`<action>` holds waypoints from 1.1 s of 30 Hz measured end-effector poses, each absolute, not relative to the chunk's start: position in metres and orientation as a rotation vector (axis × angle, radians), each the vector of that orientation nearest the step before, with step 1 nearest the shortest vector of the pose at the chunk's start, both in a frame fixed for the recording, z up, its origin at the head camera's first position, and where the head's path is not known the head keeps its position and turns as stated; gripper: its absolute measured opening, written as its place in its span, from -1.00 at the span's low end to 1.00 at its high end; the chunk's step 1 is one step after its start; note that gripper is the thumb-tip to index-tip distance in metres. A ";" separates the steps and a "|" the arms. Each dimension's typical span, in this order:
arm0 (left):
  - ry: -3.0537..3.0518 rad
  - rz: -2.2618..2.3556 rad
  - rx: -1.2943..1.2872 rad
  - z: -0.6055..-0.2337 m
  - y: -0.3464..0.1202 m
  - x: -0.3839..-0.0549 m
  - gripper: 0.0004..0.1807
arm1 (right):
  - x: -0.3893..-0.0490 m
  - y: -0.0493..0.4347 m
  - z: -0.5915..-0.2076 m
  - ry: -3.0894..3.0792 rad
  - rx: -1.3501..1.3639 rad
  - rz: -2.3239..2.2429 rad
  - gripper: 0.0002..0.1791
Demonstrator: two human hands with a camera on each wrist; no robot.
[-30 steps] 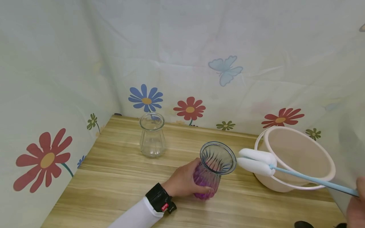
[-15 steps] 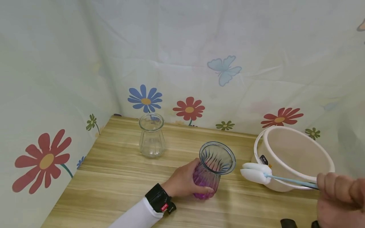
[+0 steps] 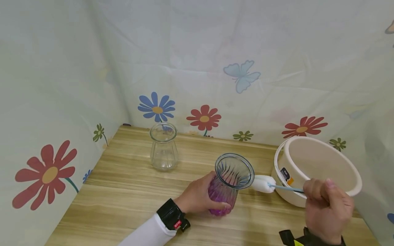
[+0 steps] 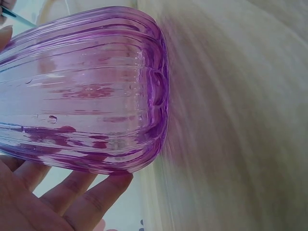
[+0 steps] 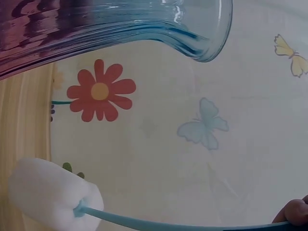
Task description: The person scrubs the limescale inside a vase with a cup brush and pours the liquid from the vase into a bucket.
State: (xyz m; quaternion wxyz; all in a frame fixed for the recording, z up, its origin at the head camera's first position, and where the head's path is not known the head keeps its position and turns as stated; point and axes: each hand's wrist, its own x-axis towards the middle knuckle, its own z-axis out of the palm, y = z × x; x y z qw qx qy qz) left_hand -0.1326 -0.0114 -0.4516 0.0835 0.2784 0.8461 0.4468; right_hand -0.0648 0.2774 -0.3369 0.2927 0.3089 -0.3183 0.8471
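A ribbed glass vase, purple below and bluish at its wide rim, is held low over the wooden table by my left hand. In the left wrist view, fingers curve along the side of the vase, its base close to the tabletop. My right hand grips the thin blue handle of a sponge bottle brush. The white sponge head is outside the vase, just right of its rim in the head view. The right wrist view shows only a fingertip on the handle.
A clear glass vase stands upright at the back left of the table. To the right is a pale pink bucket, partly behind my right hand. A flower-printed curtain borders the table behind and on the left.
My right hand has come in from the right edge, carrying the brush leftward and lower, so the sponge now sits beside the purple vase's rim. My left hand and the vase have barely moved.
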 end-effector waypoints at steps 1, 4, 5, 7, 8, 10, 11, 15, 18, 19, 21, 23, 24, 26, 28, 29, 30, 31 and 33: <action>2.526 1.331 0.833 -0.451 -0.011 -0.133 0.02 | -0.067 0.277 -0.339 -0.851 0.817 2.252 -0.53; 2.521 1.330 0.834 -0.451 -0.012 -0.133 0.03 | -0.075 0.275 -0.347 -0.856 0.808 2.238 -0.53; 2.520 1.332 0.834 -0.451 -0.012 -0.133 0.03 | -0.078 0.274 -0.349 -0.847 0.814 2.238 -0.53; 2.524 1.328 0.836 -0.451 -0.012 -0.133 0.03 | -0.084 0.272 -0.354 -0.842 0.814 2.236 -0.53; 2.525 1.327 0.836 -0.452 -0.012 -0.133 0.02 | -0.086 0.270 -0.356 -0.841 0.813 2.235 -0.54; 2.525 1.328 0.835 -0.453 -0.012 -0.133 0.02 | -0.092 0.268 -0.360 -0.842 0.812 2.236 -0.54; 2.525 1.328 0.834 -0.454 -0.011 -0.133 0.02 | -0.094 0.266 -0.362 -0.844 0.813 2.237 -0.54; 2.530 1.329 0.832 -0.455 -0.011 -0.133 0.03 | -0.104 0.261 -0.371 -0.858 0.814 2.234 -0.55; 2.548 1.317 0.836 -0.455 -0.010 -0.133 0.03 | -0.110 0.259 -0.379 -0.870 0.799 2.219 -0.53; 2.551 1.313 0.839 -0.455 -0.010 -0.133 0.04 | -0.112 0.258 -0.381 -0.874 0.792 2.214 -0.53; 2.550 1.313 0.836 -0.454 -0.010 -0.132 0.04 | -0.114 0.258 -0.386 -0.894 0.782 2.205 -0.53; 2.544 1.312 0.834 -0.454 -0.010 -0.132 0.05 | -0.114 0.259 -0.391 -0.915 0.769 2.199 -0.53; 2.542 1.313 0.834 -0.454 -0.010 -0.132 0.06 | -0.114 0.260 -0.392 -0.931 0.757 2.197 -0.53; 2.537 1.315 0.834 -0.454 -0.010 -0.132 0.06 | -0.112 0.261 -0.396 -0.960 0.737 2.194 -0.54; 2.536 1.317 0.842 -0.455 -0.010 -0.133 0.05 | -0.109 0.263 -0.399 -0.981 0.721 2.201 -0.55; 2.537 1.319 0.846 -0.456 -0.011 -0.133 0.04 | -0.107 0.264 -0.400 -0.994 0.705 2.204 -0.55; 2.539 1.320 0.850 -0.457 -0.011 -0.133 0.03 | -0.105 0.265 -0.401 -1.008 0.691 2.207 -0.56; 2.541 1.322 0.853 -0.457 -0.011 -0.134 0.02 | -0.103 0.266 -0.402 -1.023 0.677 2.210 -0.57; 2.546 1.324 0.854 -0.458 -0.011 -0.134 0.00 | -0.097 0.268 -0.405 -1.081 0.616 2.204 -0.60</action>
